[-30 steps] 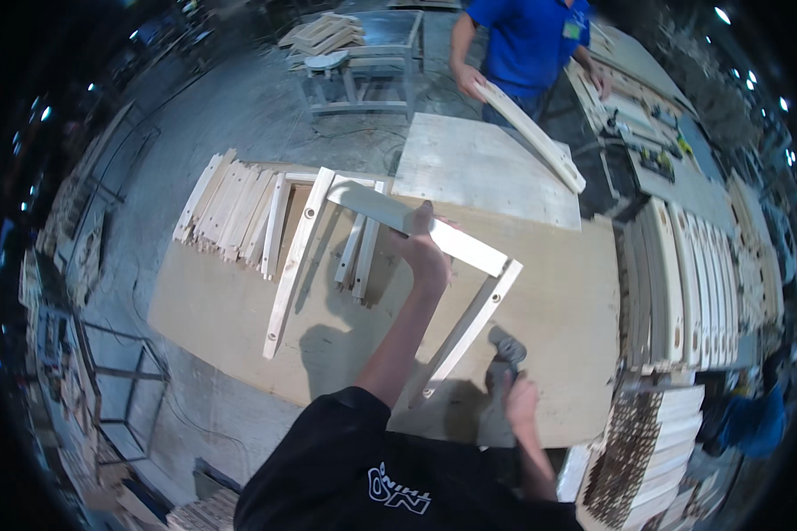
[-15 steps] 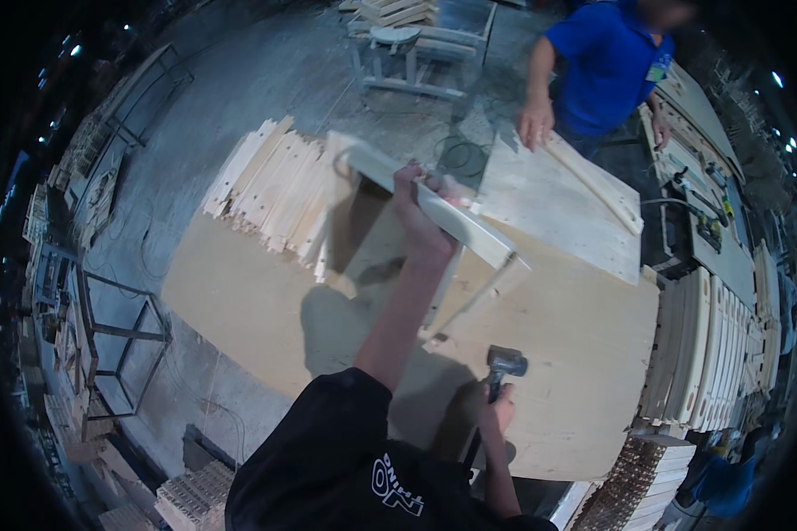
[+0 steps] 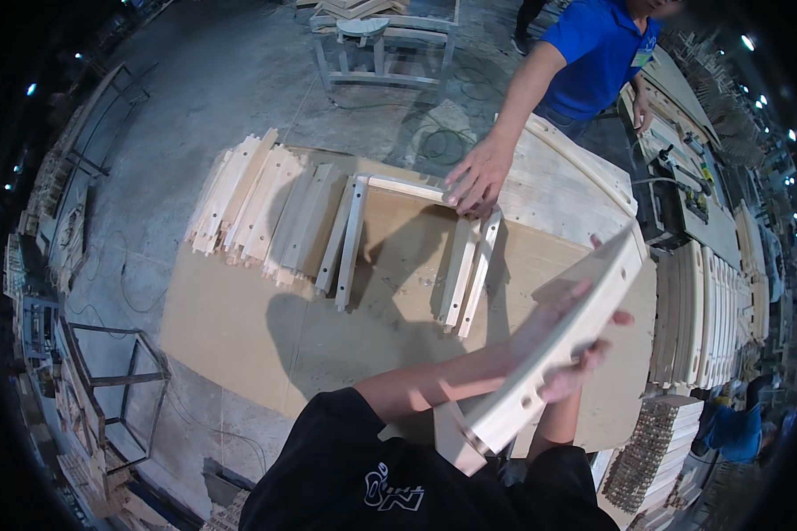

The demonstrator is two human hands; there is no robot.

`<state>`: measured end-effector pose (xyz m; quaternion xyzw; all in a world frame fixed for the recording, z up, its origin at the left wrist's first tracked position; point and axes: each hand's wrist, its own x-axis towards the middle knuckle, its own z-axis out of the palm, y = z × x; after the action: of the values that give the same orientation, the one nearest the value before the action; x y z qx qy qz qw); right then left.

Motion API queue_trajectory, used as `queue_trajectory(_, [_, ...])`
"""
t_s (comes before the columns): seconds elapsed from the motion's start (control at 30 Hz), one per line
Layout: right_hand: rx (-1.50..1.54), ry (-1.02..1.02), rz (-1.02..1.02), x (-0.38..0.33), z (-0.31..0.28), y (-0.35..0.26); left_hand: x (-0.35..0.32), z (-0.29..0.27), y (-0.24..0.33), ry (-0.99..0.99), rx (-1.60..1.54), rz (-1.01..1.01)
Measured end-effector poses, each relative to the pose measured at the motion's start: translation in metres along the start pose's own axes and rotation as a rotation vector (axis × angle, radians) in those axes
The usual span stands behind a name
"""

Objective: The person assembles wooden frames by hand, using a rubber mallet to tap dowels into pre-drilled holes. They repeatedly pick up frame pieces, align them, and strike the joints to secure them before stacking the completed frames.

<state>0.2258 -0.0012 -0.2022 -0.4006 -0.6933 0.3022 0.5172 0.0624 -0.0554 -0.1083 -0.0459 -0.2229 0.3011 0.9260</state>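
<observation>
In the head view, you hold a long pale wooden board (image 3: 558, 341) with both hands, tilted, its upper end up to the right and its lower end near your chest. Your left hand (image 3: 553, 310) lies along the upper face of the board with the fingers stretched on it. Your right hand (image 3: 576, 372) grips the board from below; its fingers curl around the edge. The board hangs above the right part of the brown worktable (image 3: 239, 327) and does not touch it.

On the table lies an open wooden frame (image 3: 416, 239) of light rails. A co-worker in a blue shirt presses one hand (image 3: 476, 177) on the far corner of this frame. Just left of the frame, a row of loose wooden slats (image 3: 257, 208) lies side by side. At your right, white shaped pieces stand packed in a stack (image 3: 708, 310). No box or bin with contents is clear to see.
</observation>
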Motion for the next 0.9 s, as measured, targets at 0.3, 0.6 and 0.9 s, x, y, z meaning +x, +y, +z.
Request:
queue_trajectory(0.3, [0.175,0.067,0.37,-0.077,-0.07,0.069,-0.038,-0.024,0.003,0.364,0.549,-0.328])
queue_trajectory(0.6, [-0.745,0.246,0.786,-0.096,-0.016,0.02,-0.218,-0.088,0.019,1.056,0.924,0.36])
queue_trajectory(0.9, [-0.439,-0.163,0.613,0.017,0.123,0.019,-0.262,-0.023,0.18,1.927,2.625,0.47])
